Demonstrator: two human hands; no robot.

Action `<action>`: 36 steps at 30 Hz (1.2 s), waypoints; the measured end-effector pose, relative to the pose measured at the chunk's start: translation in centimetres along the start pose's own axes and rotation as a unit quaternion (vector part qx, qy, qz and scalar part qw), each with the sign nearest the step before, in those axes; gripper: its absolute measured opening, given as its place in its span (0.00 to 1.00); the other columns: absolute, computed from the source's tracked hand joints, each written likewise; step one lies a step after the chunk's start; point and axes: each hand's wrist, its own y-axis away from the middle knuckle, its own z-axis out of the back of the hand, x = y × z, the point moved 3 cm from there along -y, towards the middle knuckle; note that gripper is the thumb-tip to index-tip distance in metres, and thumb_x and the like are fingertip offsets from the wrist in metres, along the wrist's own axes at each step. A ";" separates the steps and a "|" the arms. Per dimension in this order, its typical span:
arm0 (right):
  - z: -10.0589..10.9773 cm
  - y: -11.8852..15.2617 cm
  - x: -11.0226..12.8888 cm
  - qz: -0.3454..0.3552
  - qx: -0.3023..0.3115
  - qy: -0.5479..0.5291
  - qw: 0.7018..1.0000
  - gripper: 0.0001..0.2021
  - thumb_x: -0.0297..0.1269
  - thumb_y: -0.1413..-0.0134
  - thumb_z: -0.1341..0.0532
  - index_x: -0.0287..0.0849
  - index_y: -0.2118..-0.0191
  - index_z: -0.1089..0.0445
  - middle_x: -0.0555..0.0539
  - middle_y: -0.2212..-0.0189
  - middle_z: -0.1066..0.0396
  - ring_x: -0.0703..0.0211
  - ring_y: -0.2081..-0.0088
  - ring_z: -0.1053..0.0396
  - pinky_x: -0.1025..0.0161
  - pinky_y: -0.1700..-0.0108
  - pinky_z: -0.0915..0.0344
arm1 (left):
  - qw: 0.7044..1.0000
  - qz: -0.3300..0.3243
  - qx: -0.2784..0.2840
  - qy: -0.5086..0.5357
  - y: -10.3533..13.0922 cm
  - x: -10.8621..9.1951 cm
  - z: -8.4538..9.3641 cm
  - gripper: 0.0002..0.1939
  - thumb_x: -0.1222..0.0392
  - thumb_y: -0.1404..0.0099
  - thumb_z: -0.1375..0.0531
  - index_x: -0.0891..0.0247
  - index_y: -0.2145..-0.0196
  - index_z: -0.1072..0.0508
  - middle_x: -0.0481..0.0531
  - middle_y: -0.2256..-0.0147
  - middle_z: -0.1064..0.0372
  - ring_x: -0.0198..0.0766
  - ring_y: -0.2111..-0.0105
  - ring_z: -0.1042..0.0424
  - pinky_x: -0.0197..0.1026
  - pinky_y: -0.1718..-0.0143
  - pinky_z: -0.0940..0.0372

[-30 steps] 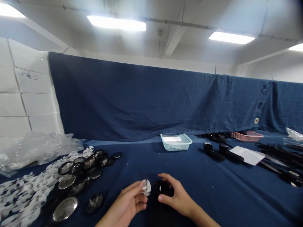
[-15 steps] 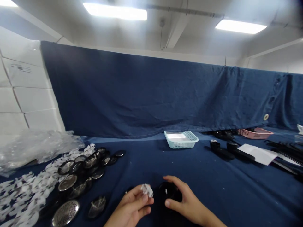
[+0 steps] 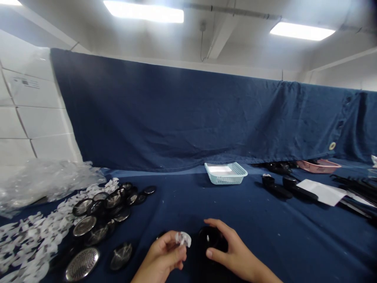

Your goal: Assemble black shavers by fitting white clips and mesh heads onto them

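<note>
Between the thumb and fingers of my left hand (image 3: 165,255) is a small white translucent plastic piece (image 3: 183,238). My right hand (image 3: 235,251) curves its thumb and fingers round the rim of a black cup-shaped part (image 3: 212,238), which has a small white spot inside. The two hands are a short way apart, with the white piece just left of the black part. Another dark object, mostly hidden, shows behind my left hand.
Round black-rimmed metal discs (image 3: 113,199) and a heap of white plastic pieces (image 3: 44,236) lie at left, beside clear plastic bags (image 3: 53,181). A light blue basket (image 3: 226,179) stands ahead. Black handled parts (image 3: 277,189), white paper (image 3: 321,192) and a pink basket (image 3: 319,167) are at right.
The white piece has turned in my left fingers and shows more of its curved edge. My left fingers are curled in more. My right hand has hardly moved.
</note>
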 end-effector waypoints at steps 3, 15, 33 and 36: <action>0.0 0.1 0.2 0.001 -0.001 0.002 1.000 0.32 0.51 0.51 0.34 0.54 0.40 0.40 0.45 0.41 0.37 0.45 0.41 0.40 0.48 0.40 0.43 | 1.000 0.003 -0.006 -0.019 0.0 0.1 0.0 0.19 0.52 0.56 0.25 0.64 0.69 0.23 0.49 0.71 0.30 0.32 0.76 0.34 0.33 0.76 0.40; 0.1 0.1 0.4 0.022 -0.008 0.001 1.000 0.32 0.51 0.51 0.34 0.52 0.40 0.38 0.43 0.43 0.35 0.44 0.42 0.38 0.47 0.40 0.42 | 0.864 -0.253 -0.070 -0.429 1.8 -2.2 -0.7 0.08 0.63 0.45 0.34 0.54 0.66 0.21 0.52 0.64 0.24 0.44 0.66 0.26 0.38 0.62 0.34; 0.0 0.4 0.4 0.000 0.006 0.001 1.000 0.32 0.51 0.50 0.34 0.55 0.39 0.40 0.45 0.39 0.39 0.44 0.39 0.42 0.47 0.38 0.45 | 0.823 -0.321 -0.045 -0.467 3.0 -2.5 -1.7 0.12 0.68 0.42 0.38 0.52 0.66 0.19 0.54 0.60 0.23 0.48 0.60 0.25 0.40 0.56 0.33; 0.1 0.4 0.5 0.005 0.005 0.003 1.000 0.32 0.51 0.50 0.35 0.53 0.40 0.40 0.44 0.40 0.39 0.44 0.40 0.42 0.47 0.38 0.45 | 0.832 -0.344 -0.070 -0.430 3.2 -2.4 -1.5 0.13 0.71 0.45 0.38 0.53 0.66 0.21 0.53 0.62 0.22 0.47 0.61 0.24 0.38 0.56 0.32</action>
